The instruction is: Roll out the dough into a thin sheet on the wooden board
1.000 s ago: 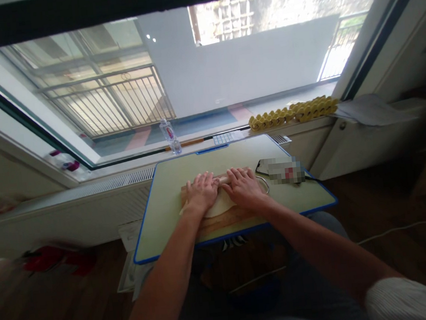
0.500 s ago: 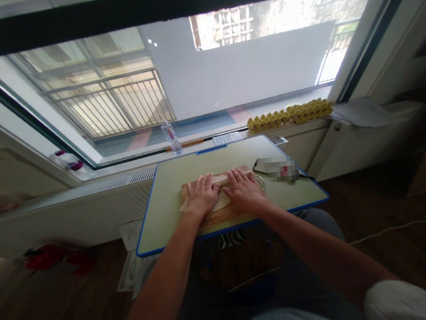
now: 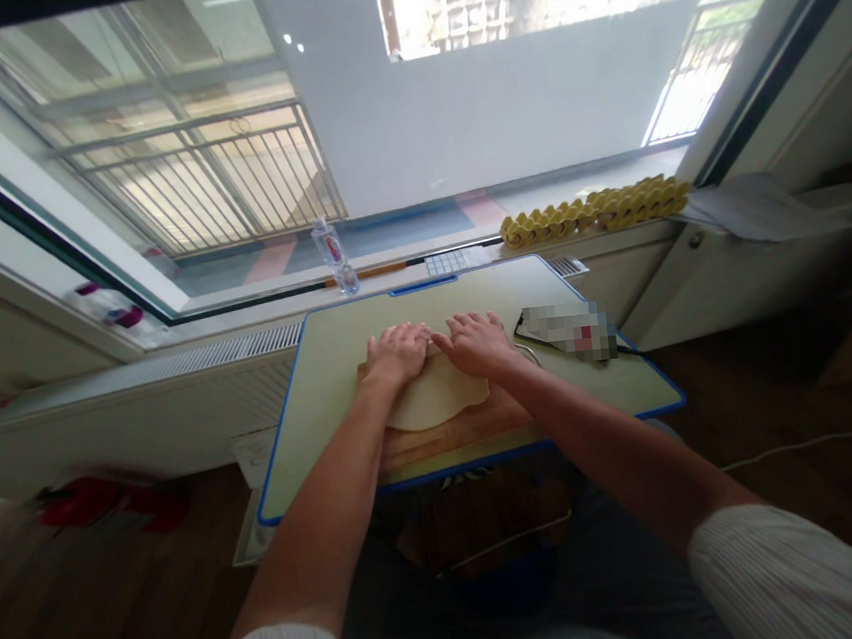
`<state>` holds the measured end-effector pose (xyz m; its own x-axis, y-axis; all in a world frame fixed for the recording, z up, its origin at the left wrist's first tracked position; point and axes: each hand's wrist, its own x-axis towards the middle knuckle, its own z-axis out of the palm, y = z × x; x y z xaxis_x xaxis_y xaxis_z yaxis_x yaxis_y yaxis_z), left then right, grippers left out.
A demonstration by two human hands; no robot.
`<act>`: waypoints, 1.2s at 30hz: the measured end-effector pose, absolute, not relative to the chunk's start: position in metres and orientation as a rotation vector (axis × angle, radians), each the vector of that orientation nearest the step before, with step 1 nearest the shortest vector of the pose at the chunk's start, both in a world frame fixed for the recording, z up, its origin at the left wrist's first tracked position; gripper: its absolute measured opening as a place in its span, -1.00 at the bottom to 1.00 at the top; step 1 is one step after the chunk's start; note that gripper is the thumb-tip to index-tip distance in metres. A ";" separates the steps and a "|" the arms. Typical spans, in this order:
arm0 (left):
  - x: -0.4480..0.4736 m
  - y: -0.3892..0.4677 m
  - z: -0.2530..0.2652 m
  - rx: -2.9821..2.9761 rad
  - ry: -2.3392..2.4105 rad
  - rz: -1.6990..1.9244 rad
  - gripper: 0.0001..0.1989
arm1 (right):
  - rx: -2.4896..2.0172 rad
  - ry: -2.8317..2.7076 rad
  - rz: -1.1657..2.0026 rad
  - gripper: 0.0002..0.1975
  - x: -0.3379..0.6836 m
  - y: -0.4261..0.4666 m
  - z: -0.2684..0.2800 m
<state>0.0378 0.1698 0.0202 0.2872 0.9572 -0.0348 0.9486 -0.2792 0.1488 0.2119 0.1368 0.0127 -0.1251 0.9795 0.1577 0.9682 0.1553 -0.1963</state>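
A flat sheet of pale dough (image 3: 437, 396) lies on a wooden cutting board (image 3: 474, 427), its rounded edge towards me. My left hand (image 3: 400, 352) rests palm down over the far left part of the dough, fingers stretched forward. Beside it my right hand (image 3: 478, 343) lies the same way over the far right part, the thumbs nearly meeting. The rolling pin seen earlier under both palms is now hidden by them. A curved metal handle (image 3: 529, 354) shows at the board's right side.
The board stands on a small blue-edged table (image 3: 314, 411). A phone (image 3: 567, 333), partly blurred, lies at the right. On the windowsill are a plastic bottle (image 3: 335, 258), a yellow egg tray (image 3: 589, 213) and papers (image 3: 769, 206). A radiator (image 3: 178, 409) is behind.
Both hands have moved forward, away from me, to the far part of the board. More of the dough's near side now shows, and the rolling pin is covered. The camera view has tilted down.
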 end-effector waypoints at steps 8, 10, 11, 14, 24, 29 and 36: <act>0.035 0.111 0.012 2.538 1.771 0.286 -0.45 | -1.815 -2.174 -0.079 -0.43 0.216 0.078 0.005; 0.030 0.086 0.007 2.585 1.731 0.400 -0.48 | -1.778 -2.180 -0.113 -0.43 0.219 0.056 0.004; 0.027 0.074 0.005 2.601 1.697 0.448 -0.49 | -1.759 -2.179 -0.121 -0.44 0.222 0.046 0.004; 0.016 0.046 0.001 2.633 1.572 0.533 -0.49 | -1.707 -2.153 -0.127 -0.46 0.228 0.019 0.005; 0.027 0.073 0.009 2.474 1.732 0.323 -0.41 | -1.785 -2.055 -0.043 -0.51 0.240 0.029 0.000; 0.042 0.114 0.016 2.449 1.766 0.194 -0.38 | -1.790 -2.074 -0.072 -0.52 0.244 0.064 -0.002; 0.047 0.133 0.019 2.472 1.761 0.188 -0.40 | -1.713 -2.108 -0.054 -0.62 0.245 0.065 0.005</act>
